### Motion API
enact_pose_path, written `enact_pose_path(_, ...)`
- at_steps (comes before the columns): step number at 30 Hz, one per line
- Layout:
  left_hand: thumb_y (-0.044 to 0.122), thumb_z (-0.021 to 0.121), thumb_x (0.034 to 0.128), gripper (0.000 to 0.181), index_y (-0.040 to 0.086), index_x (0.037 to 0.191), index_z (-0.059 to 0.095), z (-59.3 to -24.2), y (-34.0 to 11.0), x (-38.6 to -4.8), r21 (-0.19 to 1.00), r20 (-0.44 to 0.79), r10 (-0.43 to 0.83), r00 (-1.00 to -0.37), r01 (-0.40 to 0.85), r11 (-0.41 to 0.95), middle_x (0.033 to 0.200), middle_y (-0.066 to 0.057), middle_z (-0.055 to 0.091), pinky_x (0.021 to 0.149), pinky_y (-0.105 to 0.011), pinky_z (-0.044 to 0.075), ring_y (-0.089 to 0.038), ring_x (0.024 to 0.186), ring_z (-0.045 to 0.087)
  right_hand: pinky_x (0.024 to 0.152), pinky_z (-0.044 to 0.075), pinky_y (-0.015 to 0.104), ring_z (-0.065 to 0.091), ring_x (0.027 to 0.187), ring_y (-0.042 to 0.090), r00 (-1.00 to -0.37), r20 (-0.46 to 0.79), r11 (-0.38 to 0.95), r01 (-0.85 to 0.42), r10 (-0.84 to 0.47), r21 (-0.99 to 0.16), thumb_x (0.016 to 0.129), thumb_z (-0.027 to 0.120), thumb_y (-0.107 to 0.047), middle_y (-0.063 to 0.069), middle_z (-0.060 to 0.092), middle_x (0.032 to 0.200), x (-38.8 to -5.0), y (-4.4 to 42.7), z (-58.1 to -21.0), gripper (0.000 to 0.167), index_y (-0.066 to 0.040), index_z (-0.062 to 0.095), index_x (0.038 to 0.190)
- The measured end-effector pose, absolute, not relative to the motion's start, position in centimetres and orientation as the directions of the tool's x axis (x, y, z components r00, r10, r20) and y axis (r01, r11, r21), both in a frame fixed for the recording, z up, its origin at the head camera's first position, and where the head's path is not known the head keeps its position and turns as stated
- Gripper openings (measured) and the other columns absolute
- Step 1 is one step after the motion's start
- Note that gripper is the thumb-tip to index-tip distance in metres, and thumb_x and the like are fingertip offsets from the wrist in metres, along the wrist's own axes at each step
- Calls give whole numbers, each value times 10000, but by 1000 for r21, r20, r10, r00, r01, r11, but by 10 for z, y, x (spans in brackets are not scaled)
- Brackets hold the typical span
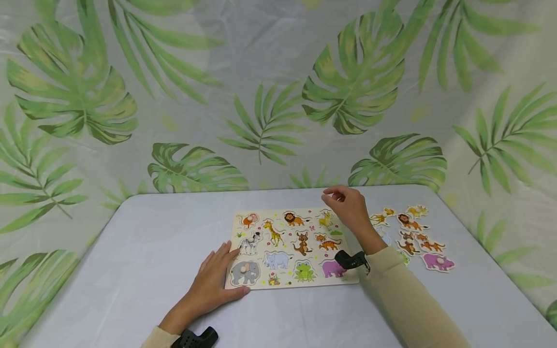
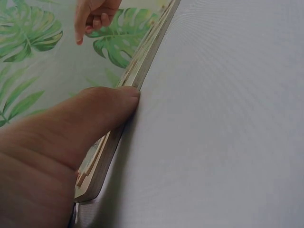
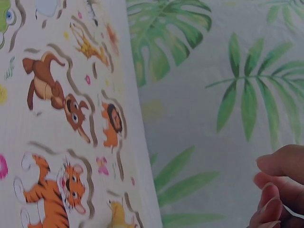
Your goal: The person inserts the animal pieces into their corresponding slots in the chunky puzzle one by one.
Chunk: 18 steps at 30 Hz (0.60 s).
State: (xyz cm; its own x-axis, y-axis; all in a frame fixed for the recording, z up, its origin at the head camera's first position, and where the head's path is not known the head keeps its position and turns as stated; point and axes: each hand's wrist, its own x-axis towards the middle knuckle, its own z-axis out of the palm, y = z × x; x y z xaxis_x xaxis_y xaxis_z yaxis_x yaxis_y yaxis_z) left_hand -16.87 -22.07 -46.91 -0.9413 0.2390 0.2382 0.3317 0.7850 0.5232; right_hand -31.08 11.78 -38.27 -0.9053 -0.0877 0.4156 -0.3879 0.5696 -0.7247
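The animal puzzle board (image 1: 278, 282) lies flat. The left hand (image 1: 211, 280) rests at its left edge with fingers spread; the thumb (image 2: 114, 107) touches the front edge in the left wrist view. Knobbed elephant (image 1: 245, 274) and monkey (image 1: 249, 221) pieces sit in the board near that hand. The right hand (image 1: 348, 208) is raised over the board's back right corner, near the yellow horned animal picture (image 1: 325, 220). Its fingers (image 3: 270, 194) are loosely curled, with nothing visible between them. Tiger (image 3: 47, 194) and kangaroo (image 3: 52, 90) pictures show in the right wrist view.
Loose pieces lie right of the board: giraffe (image 1: 383, 217), lion (image 1: 411, 223), kangaroo (image 1: 408, 242), tiger (image 1: 431, 243), purple hippo (image 1: 437, 262) and a small yellow animal (image 1: 417, 210). The right arm partly hides a green and a pale blue piece. A leaf-patterned cloth (image 1: 270, 63) hangs behind the white table (image 1: 143, 241).
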Motion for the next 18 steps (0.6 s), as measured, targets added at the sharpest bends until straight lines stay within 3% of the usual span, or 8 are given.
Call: enact_pose_path(18,588,757,705,959,77,1445,424,-469,-221,-170,506,241,243,-940,335,795,1554,-175,272,1157,-506,129,-330,1440,221,527,428,305,517,701,220,-931,366,616,-278,17,-737,898,691,-302,78,616,839,-321,154,-394,264,-95,721,1060)
